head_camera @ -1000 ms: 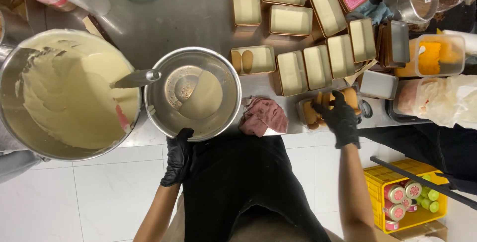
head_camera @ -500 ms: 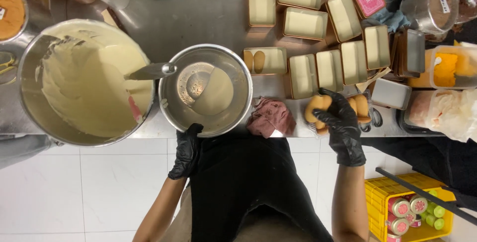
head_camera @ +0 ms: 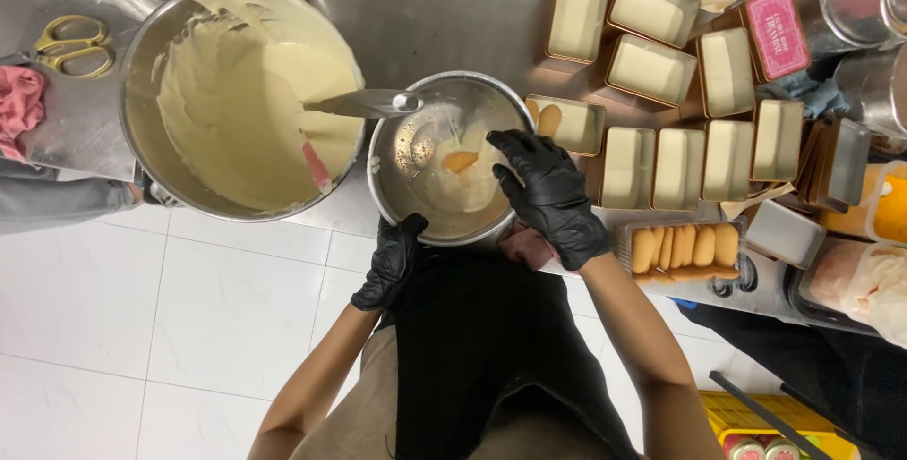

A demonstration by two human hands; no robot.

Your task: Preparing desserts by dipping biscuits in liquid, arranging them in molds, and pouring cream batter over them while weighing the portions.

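A small steel bowl of pale liquid stands at the counter's near edge. An orange ladyfinger biscuit lies in the liquid. My right hand, in a black glove, reaches over the bowl's right rim with its fingertips on the biscuit's end. My left hand, also gloved, grips the bowl's near rim. To the right, a clear tray of ladyfinger biscuits sits by my right forearm. One rectangular tin beside the bowl holds two biscuits.
A large steel bowl of cream with a red-tipped spatula stands on the left. Several cream-filled rectangular tins fill the right. Also here are scissors, a pink cloth, a pink box and a yellow crate on the floor.
My right hand left the biscuit tray and moved left over the small bowl, where a biscuit now sits in the liquid. My left hand stays on the bowl's rim.
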